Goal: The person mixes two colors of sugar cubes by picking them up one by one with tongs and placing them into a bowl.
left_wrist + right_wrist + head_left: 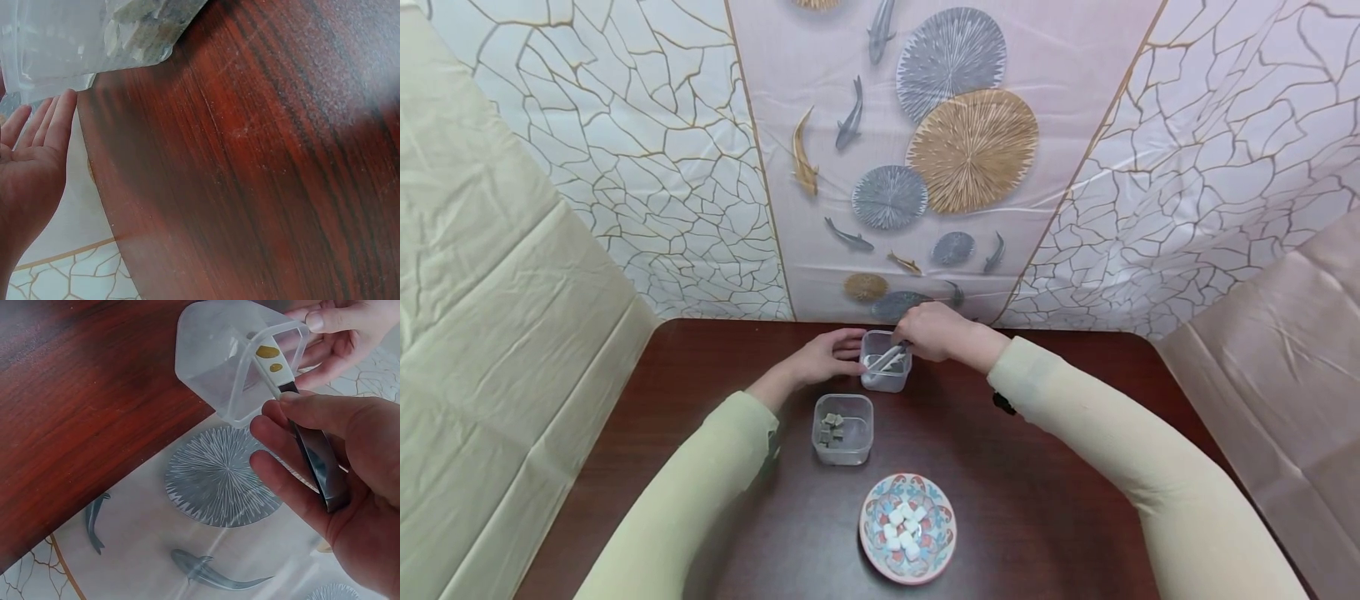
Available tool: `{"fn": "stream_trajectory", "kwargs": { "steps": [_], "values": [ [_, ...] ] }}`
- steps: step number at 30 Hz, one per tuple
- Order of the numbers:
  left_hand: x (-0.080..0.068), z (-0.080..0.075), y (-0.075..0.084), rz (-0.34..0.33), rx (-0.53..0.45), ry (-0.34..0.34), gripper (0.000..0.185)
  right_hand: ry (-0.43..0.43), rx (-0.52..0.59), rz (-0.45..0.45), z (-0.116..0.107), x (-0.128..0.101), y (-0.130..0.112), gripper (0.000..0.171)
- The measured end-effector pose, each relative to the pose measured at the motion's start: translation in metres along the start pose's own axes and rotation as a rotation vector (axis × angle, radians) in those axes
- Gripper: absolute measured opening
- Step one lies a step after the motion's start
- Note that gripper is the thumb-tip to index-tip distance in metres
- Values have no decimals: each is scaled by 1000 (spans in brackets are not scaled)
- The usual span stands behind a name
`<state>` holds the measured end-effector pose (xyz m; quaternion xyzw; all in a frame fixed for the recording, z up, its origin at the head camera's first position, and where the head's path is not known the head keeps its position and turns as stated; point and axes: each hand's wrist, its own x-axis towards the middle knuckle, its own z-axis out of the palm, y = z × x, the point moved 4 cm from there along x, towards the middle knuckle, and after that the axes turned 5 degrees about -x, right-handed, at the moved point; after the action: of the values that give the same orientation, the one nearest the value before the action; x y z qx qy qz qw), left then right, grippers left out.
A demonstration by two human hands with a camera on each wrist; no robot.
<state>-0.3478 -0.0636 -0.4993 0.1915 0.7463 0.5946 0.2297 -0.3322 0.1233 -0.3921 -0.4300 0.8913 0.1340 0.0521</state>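
Observation:
My right hand (pixel 934 331) holds small tongs (pixel 319 465) with a dark metal handle and white arms marked with gold spots. Their white ends (pixel 886 360) reach down into a clear plastic container (pixel 886 382) near the table's far edge. What lies between the tips cannot be made out. At the container's left side is my left hand (pixel 829 357), fingers fairly straight, its thumb (pixel 317 322) touching the rim. Nearer me stands a second clear container (pixel 843 457) with several grey-green cubes (pixel 831 427). Those cubes also show through its wall in the left wrist view.
A patterned plate (pixel 910 575) with several white cubes (pixel 904 530) stands closest to me on the dark wooden table (pixel 1037 500). Patterned cloth (pixel 880 250) hangs right behind the far edge. Pale cloth walls (pixel 475 292) flank both sides.

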Motion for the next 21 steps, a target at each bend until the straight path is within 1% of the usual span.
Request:
{"fn": "stream_trajectory", "kwargs": {
  "steps": [6, 14, 21],
  "values": [
    [-4, -1, 3, -4, 15, -6, 72, 19, -6, -12, 0, -1, -2, 13],
    [-6, 0, 5, -9, 19, -9, 74, 6, -11, -5, -2, -2, -3, 19],
    [-6, 0, 4, -1, 13, -12, 74, -2, 13, 4, -3, -7, 0, 21]
  ]
}}
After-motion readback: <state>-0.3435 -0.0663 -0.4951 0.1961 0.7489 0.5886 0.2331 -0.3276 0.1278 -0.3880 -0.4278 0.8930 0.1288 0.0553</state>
